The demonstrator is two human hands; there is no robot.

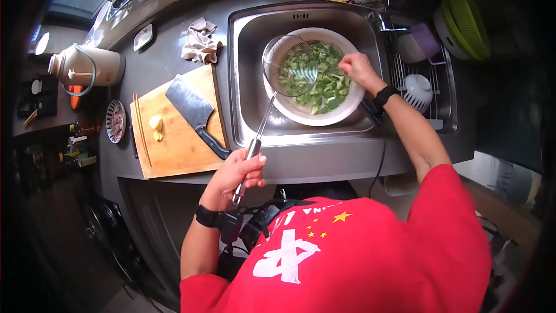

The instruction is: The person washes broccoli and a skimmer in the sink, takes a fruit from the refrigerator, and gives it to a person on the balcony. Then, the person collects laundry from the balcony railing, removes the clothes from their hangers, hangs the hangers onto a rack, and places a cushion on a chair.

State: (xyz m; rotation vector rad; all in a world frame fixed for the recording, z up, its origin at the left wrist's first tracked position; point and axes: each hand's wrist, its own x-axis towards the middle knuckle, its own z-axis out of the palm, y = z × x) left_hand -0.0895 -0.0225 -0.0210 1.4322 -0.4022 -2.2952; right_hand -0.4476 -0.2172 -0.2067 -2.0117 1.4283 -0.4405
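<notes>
My left hand [240, 173] is wrapped round the metal handle of a wire strainer [264, 123]. The strainer's round mesh head hangs over the left side of a white basin [344, 115]. Green broccoli pieces [325, 84] lie in water in the basin, which sits inside the steel sink [246, 98]. At the basin's right rim is my right hand [358, 69], its fingers curled together over the broccoli. Whatever those fingers hold, if anything, is hidden.
Left of the sink, a cleaver [194, 107] and pale yellow pieces [156, 123] rest on a cutting board [179, 159]. A crumpled cloth [200, 40], a patterned dish [115, 122] and a kettle [101, 66] stand around it. A dish rack [438, 101] is at right.
</notes>
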